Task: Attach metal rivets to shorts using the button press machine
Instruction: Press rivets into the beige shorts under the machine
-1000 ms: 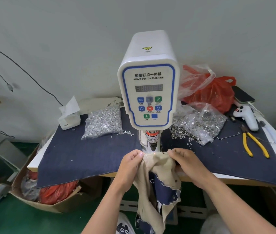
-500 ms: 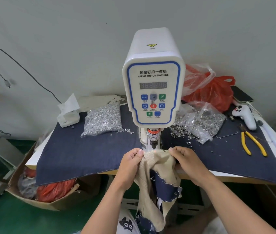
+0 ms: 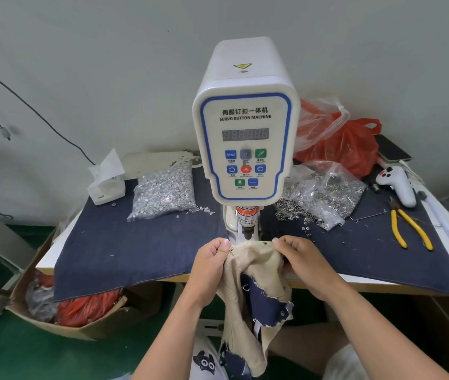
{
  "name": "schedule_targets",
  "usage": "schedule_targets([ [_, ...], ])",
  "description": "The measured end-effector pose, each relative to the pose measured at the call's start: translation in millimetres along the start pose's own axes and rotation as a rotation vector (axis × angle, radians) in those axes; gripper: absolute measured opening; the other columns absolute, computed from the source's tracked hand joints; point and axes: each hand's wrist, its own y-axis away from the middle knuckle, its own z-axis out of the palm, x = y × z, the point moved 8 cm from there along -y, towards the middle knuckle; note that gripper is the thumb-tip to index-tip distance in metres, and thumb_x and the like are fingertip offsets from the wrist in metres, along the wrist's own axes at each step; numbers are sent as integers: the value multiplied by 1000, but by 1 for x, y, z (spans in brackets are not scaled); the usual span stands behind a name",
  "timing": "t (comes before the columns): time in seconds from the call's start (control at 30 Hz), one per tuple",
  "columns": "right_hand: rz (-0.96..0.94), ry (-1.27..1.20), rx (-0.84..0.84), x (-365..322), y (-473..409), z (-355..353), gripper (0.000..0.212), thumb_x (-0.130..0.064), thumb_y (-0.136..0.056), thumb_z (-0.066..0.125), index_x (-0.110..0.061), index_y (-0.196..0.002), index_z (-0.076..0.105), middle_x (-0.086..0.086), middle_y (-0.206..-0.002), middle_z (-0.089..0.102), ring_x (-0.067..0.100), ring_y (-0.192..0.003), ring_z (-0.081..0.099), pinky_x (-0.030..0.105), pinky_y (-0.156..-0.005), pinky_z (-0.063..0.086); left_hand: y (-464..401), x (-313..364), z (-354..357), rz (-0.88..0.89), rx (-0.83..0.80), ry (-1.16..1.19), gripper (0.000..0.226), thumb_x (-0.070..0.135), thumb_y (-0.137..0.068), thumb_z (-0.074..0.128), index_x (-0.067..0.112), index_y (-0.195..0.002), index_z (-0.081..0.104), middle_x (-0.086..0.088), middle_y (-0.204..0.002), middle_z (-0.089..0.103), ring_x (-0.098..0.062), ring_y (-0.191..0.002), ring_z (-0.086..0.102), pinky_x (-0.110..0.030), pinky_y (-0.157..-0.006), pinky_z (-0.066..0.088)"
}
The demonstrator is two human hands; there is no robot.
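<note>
Since both hands are stretching the fabric edge right under the press head, the whole thing comes down to how that edge lines up with the punch. The shorts (image 3: 256, 272) are beige with navy patches, hanging off the front of the worktop (image 3: 141, 250), and only the top hem is up at the machine. The left hand (image 3: 209, 264) pinches the hem's left end with thumb and curled fingers, and the right hand (image 3: 300, 259) pinches the right end the same way, so the hem runs left to right between them, pulled fairly taut.

The button press machine (image 3: 245, 138) sits straight behind the hem, and its punch (image 3: 246, 229) comes down just past the middle of the stretched edge. There's a small red dot on the fabric about midway, looks like the aiming light, though I can't be sure. Two rivets (image 3: 265, 243) are already sitting along that hem, one near each hand.

So the spot to hit lies forward of both hands, roughly equally far from each. My guess is the next move is a small push away from the body to slide the hem under the punch. Fingertips are close to the die, so that's the thing to watch.

Bags of rivet parts (image 3: 163, 190) lie well off to either side, and yellow pliers (image 3: 410, 229) sit far right.
</note>
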Motion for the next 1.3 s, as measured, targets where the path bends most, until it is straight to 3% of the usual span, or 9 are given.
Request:
schedule_targets([
  [0.33,-23,-20,-16,0,-1,1,44,-38,-99,59,-4,-73,49,9,-71,46,22,-70,41,39,-68,34,-2,-2,1,-7,-7,-17,50,36,-107,51,-6,-81,46,-10,-74,45,-27,-73,36,-43,-71,33],
  [0.47,-16,-23,-27,0,-1,2,54,-50,-87,61,1,-77,48,10,-71,48,22,-69,43,40,-68,36,0,-1,2,-17,-6,-15,45,37,-106,51,5,-75,47,-9,-72,43,-25,-72,36,-43,-70,34],
  [0.57,-26,-15,-26,-2,0,3,56,-56,-82,62,-2,-75,49,9,-71,48,22,-69,43,40,-68,36,-1,-2,2,-16,-16,4,50,38,-106,51,-3,-78,43,-10,-74,44,-27,-73,36,-44,-71,33],
  [0.77,-31,-17,-65,-4,5,5,43,-41,-100,61,-4,-79,59,10,-76,55,23,-76,49,40,-71,43,8,1,4,-43,-54,75,51,42,-102,51,-4,-82,51,-10,-78,47,-28,-78,38,-42,-75,34],
  [0.83,-46,9,-114,-8,12,8,34,-38,-101,62,-15,-76,67,6,-74,57,21,-72,49,35,-68,41,16,7,3,-30,-132,53,53,50,-101,48,1,-84,60,-10,-80,57,-26,-80,48,-39,-77,39],
  [0.93,-153,226,-195,-25,27,22,26,-44,-98,65,-27,-78,71,-13,-64,59,4,-60,49,23,-62,36,34,24,12,72,-328,-198,50,60,-103,48,19,-96,74,1,-94,72,-10,-90,62,-36,-83,49],
  [1.03,-226,354,-274,-39,37,40,25,-44,-97,65,-25,-83,73,-4,-73,70,1,-69,57,22,-68,43,51,39,23,170,-498,-376,40,57,-100,62,20,-94,73,1,-80,58,-12,-77,48,-38,-72,41],
  [1.2,-211,513,-375,-53,48,36,21,-41,-99,63,-28,-85,71,-23,-77,65,-8,-74,55,9,-72,39,61,50,2,125,-461,2,31,35,-98,71,9,-84,63,-6,-85,60,-23,-83,55,-37,-82,42],
  [1.3,-261,522,-381,-60,50,35,14,-32,-100,64,-24,-91,72,-22,-85,69,-6,-82,59,10,-79,41,63,36,-1,11,-415,196,29,31,-92,75,12,-77,58,-6,-78,54,-21,-75,51,-28,-71,43],
])
